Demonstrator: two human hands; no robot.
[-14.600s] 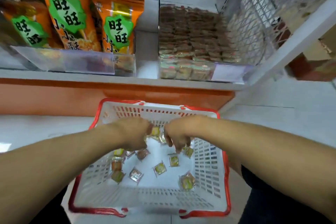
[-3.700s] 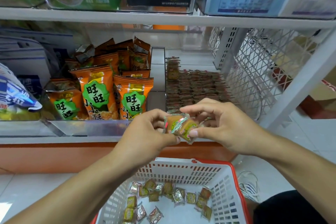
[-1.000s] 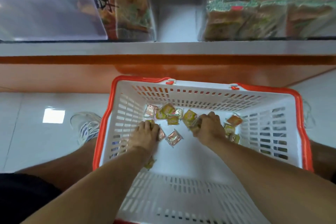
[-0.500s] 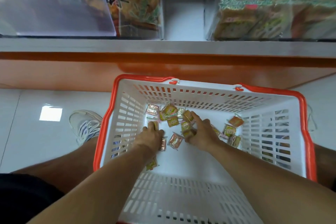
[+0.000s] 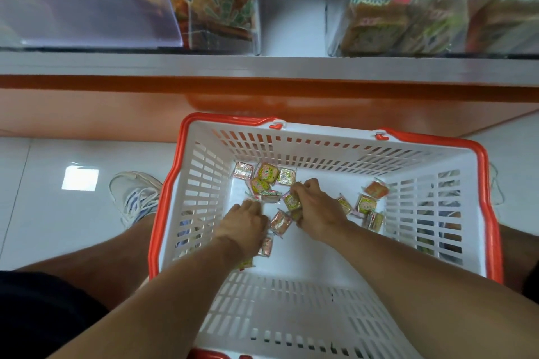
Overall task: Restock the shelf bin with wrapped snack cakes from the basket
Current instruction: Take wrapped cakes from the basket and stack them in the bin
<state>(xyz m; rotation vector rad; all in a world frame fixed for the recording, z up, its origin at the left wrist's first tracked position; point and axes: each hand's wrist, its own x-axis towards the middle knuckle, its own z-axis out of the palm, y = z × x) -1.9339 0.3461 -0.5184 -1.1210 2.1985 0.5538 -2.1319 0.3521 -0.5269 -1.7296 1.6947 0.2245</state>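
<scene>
Reaching down into the white basket [image 5: 204, 192] with the orange rim, both hands worked among the wrapped snack cakes scattered over its floor. On the floor tiles left of the basket a white sneaker [image 5: 137, 198] showed. The left hand [image 5: 243, 221] lay knuckles-up near the basket's left wall, fingers curled down over the cakes; whether it actually held one could not be told, since the fingertips were hidden. Just beyond it, toward the far-left corner, sat a cluster of cakes [image 5: 267, 173], touching and partly overlapping. One loose cake [image 5: 280, 222] lay between the two hands. The right hand [image 5: 316, 210] was closed around a gathered cake or two [image 5: 291, 202], wrappers poking out by the thumb. Further right, near the right wall, a few more cakes [image 5: 367, 204] lay apart. Above, at the shelf's right end, the clear shelf bin [image 5: 335, 9] already held packed cakes.

These cakes looked light and soft, in slick, crinkly film; they would likely crush if squeezed. Best pinched by the flat faces or the crimped wrapper edge, several gathered loosely at once.
</scene>
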